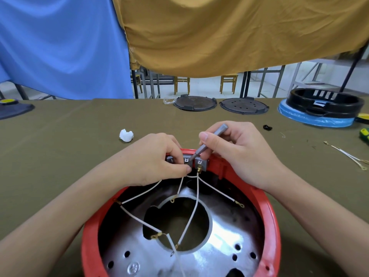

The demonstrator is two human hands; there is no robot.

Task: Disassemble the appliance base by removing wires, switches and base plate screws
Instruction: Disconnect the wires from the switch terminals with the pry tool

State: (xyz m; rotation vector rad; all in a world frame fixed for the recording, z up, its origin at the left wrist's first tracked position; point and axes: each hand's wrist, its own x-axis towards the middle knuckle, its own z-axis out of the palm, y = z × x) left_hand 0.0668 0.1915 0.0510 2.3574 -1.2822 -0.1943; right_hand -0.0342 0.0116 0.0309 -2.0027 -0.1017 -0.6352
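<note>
Head view: looking down over both forearms onto a table under olive-green cloth [60,148]
Writing: a round embossed mark [133,268] is stamped in the metal at the near edge, too small to read; no other lettering can be made out
Appliance base: red plastic shell [271,226], round, lying open side up at the near edge of the table, lined with a shiny dented metal plate [229,242] that has a large round hole in the middle and small punched holes
Wires: thin white leads [191,216] with brass ring terminals cross loosely over the plate and run up to the far rim
Switches: three grey blocks [199,162] with metal tabs sit in a row on the far rim of the shell
Left hand: left hand [157,156] curled over the leftmost block, thumb and forefinger pinching a lead at the middle block
Right hand: right hand [235,150] grips a grey metal driver bit [209,141] like a pen, tip down between the middle and right blocks
Beyond the hands: crumpled white wad [126,135], small black part [267,127], loose leads [347,155] at right
Far edge: two dark round plates [243,105], a black ring housing [323,102] on blue film
Backdrop: blue and mustard fabric sheets [219,33], wooden chairs beyond
</note>
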